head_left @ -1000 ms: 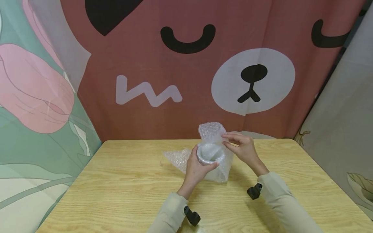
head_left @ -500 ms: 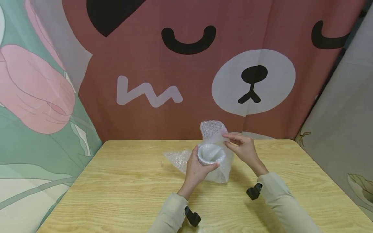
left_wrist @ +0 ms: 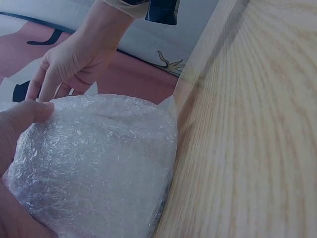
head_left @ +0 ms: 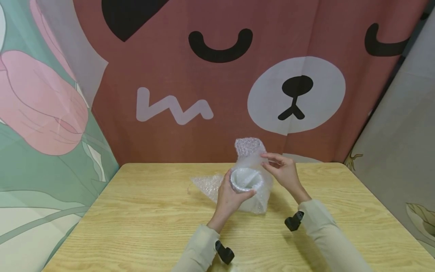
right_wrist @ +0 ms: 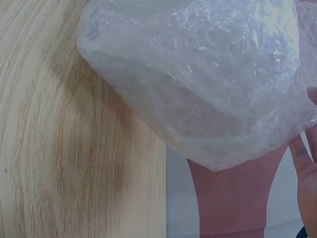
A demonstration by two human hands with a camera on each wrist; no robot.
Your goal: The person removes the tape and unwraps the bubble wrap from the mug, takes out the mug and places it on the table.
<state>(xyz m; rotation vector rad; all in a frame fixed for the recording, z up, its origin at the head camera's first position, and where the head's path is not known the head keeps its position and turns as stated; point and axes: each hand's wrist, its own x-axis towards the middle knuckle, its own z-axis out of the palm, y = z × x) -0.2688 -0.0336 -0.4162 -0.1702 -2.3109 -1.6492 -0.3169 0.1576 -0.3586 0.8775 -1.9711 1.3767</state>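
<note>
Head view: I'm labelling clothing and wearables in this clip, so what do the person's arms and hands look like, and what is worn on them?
Both hands, left hand and right hand, are bare: no gloves, and no rings that can be made out. Long pale beige sleeves cover both forearms to the wrists. A small black camera mount sits under each wrist, left one and right one.

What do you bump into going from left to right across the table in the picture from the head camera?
Loose flap of bubble wrap → left hand → white cup inside the wrap → right hand.
</note>
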